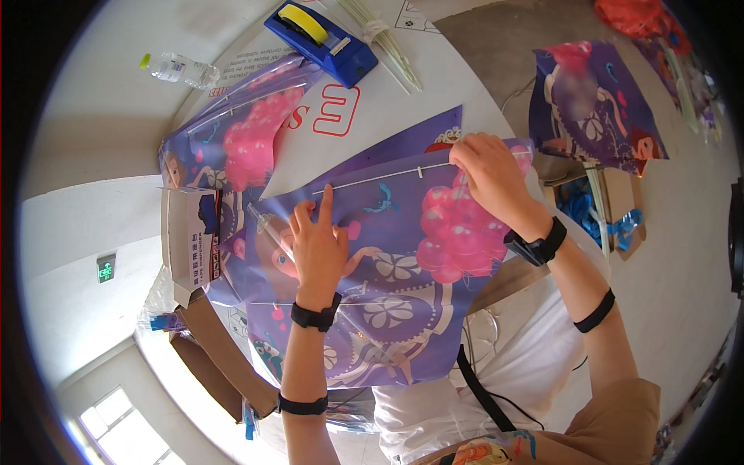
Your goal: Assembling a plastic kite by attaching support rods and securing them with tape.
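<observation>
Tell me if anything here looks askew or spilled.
The lower purple sheet juts out at an angle from under the upper printed sheet beneath the left hand and right hand; their edges don't line up. I see no spill.

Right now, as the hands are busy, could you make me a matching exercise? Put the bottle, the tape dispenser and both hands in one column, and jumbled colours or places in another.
Column one
1. bottle
2. left hand
3. tape dispenser
4. right hand

Column two
A. blue, with a yellow roll
B. fingers bent, over the right part of the white rod
C. clear, with a yellow-green cap
D. index finger stretched out to near the rod's left end

Right pairs: 1-C, 2-D, 3-A, 4-B
</observation>
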